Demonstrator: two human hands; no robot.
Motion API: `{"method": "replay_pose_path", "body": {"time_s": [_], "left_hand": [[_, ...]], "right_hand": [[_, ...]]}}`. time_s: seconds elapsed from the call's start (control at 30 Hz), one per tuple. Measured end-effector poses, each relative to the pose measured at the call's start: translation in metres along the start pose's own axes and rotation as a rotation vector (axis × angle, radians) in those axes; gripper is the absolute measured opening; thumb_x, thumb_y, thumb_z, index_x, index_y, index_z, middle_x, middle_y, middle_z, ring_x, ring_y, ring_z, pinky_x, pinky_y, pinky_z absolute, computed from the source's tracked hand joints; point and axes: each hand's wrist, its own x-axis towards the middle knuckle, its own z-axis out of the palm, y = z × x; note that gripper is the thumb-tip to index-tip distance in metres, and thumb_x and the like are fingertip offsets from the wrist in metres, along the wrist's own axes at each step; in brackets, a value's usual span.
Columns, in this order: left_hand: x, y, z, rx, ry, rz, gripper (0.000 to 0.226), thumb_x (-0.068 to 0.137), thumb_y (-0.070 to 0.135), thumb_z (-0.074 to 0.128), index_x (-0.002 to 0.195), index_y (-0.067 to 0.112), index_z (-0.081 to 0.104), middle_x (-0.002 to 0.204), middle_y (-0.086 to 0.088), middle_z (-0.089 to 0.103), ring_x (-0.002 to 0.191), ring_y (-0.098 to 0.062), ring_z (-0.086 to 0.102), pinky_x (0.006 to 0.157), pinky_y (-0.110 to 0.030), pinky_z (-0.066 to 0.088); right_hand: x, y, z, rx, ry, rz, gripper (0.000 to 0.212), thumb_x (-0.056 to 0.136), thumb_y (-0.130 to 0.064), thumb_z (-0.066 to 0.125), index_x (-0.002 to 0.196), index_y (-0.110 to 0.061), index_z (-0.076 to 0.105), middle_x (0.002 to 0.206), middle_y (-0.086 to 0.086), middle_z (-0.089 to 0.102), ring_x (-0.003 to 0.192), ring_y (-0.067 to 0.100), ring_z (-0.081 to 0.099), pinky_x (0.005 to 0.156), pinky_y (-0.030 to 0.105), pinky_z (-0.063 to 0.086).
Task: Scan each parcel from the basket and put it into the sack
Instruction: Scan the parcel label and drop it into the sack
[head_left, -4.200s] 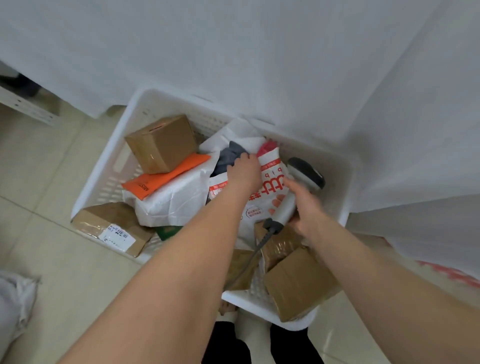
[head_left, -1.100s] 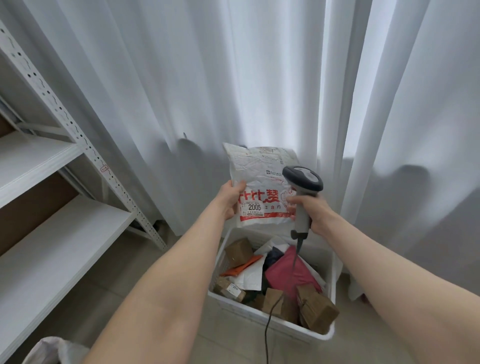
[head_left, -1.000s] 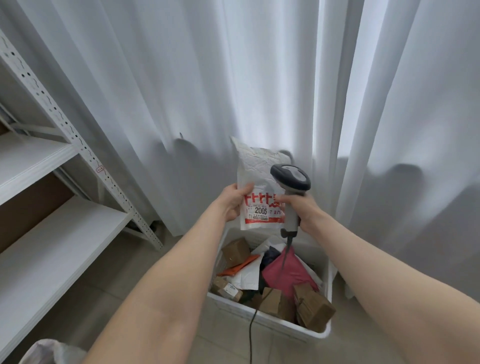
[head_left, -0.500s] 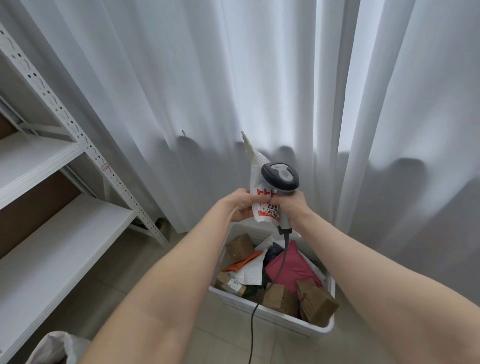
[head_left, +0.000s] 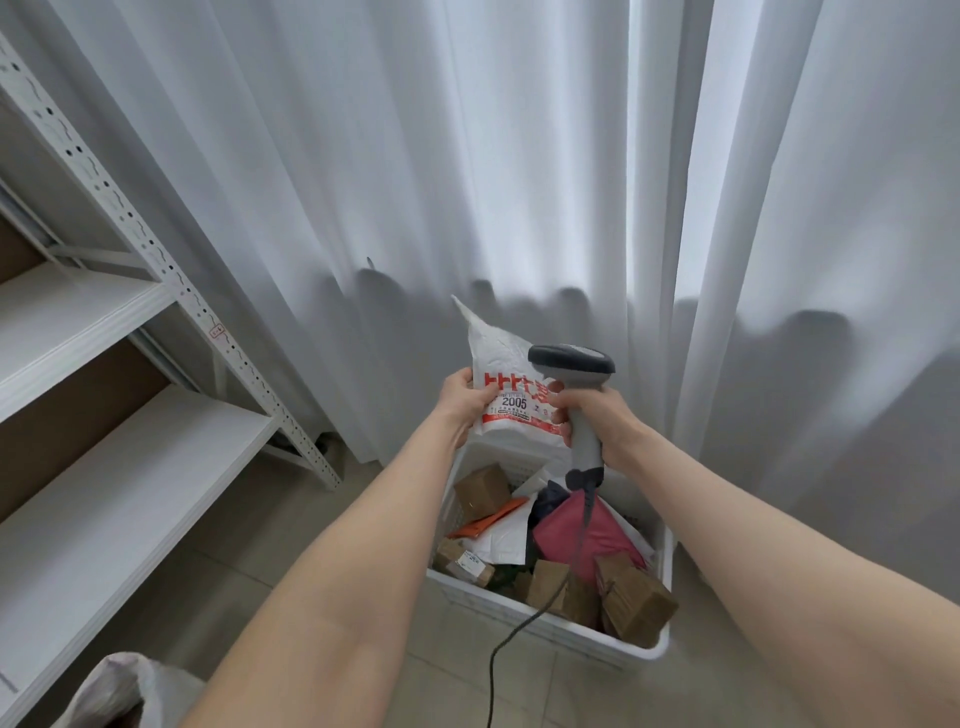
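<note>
A white plastic parcel (head_left: 506, 387) with red print and the number 2005 is held up in front of the curtain. My left hand (head_left: 462, 397) grips its left edge. My right hand (head_left: 597, 418) grips the handle of a grey barcode scanner (head_left: 574, 364), whose dark head sits just right of the parcel, and its fingertips touch the parcel's right side. Below stands the white basket (head_left: 597, 631) with brown boxes, a pink parcel (head_left: 587, 535), an orange one and white ones. The sack (head_left: 111, 693) shows at the bottom left corner.
A white metal shelf rack (head_left: 119, 415) fills the left side. White curtains (head_left: 467, 182) hang behind the basket. The scanner's dark cable (head_left: 511, 644) hangs down across the basket to the tiled floor.
The parcel was lifted out of the basket and held up. Over the last second it has been turned edge-on and back, so its printed face shows again beside the scanner.
</note>
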Motion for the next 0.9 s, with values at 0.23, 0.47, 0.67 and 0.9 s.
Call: {"method": "replay_pose_path", "body": {"time_s": [0.23, 0.47, 0.67, 0.9], "left_hand": [[0.000, -0.007, -0.002, 0.029, 0.038, -0.013, 0.043, 0.095, 0.015, 0.056, 0.137, 0.012, 0.045, 0.126, -0.010, 0.061, 0.103, -0.027, 0.065, 0.084, -0.040, 0.055], [0.001, -0.017, -0.001, 0.054, 0.083, 0.036, 0.039, 0.097, 0.015, 0.053, 0.135, 0.011, 0.045, 0.127, -0.011, 0.060, 0.105, -0.026, 0.064, 0.085, -0.038, 0.055], [0.005, -0.019, 0.000, 0.071, 0.096, 0.055, 0.038, 0.098, 0.015, 0.051, 0.135, 0.010, 0.046, 0.127, -0.012, 0.059, 0.109, -0.028, 0.063, 0.089, -0.040, 0.054], [0.016, -0.023, -0.004, 0.081, 0.093, 0.071, 0.040, 0.097, 0.016, 0.053, 0.136, 0.013, 0.046, 0.126, -0.009, 0.060, 0.105, -0.025, 0.065, 0.086, -0.039, 0.056]], "right_hand": [[-0.014, 0.001, -0.002, -0.080, -0.073, 0.075, 0.017, 0.088, -0.007, 0.060, 0.104, -0.005, 0.058, 0.059, 0.007, 0.055, 0.047, 0.014, 0.047, 0.046, 0.024, 0.042], [-0.022, 0.001, 0.001, -0.135, -0.095, 0.172, 0.011, 0.089, -0.008, 0.056, 0.099, -0.005, 0.055, 0.057, 0.006, 0.053, 0.046, 0.013, 0.046, 0.045, 0.022, 0.042], [-0.025, 0.002, -0.001, -0.141, -0.085, 0.207, 0.008, 0.089, -0.007, 0.053, 0.097, -0.006, 0.052, 0.057, 0.004, 0.050, 0.044, 0.011, 0.044, 0.042, 0.018, 0.041], [-0.027, -0.007, 0.006, -0.157, -0.078, 0.229, 0.007, 0.088, -0.009, 0.053, 0.082, -0.009, 0.050, 0.055, 0.002, 0.050, 0.041, 0.010, 0.044, 0.044, 0.018, 0.041]]}}
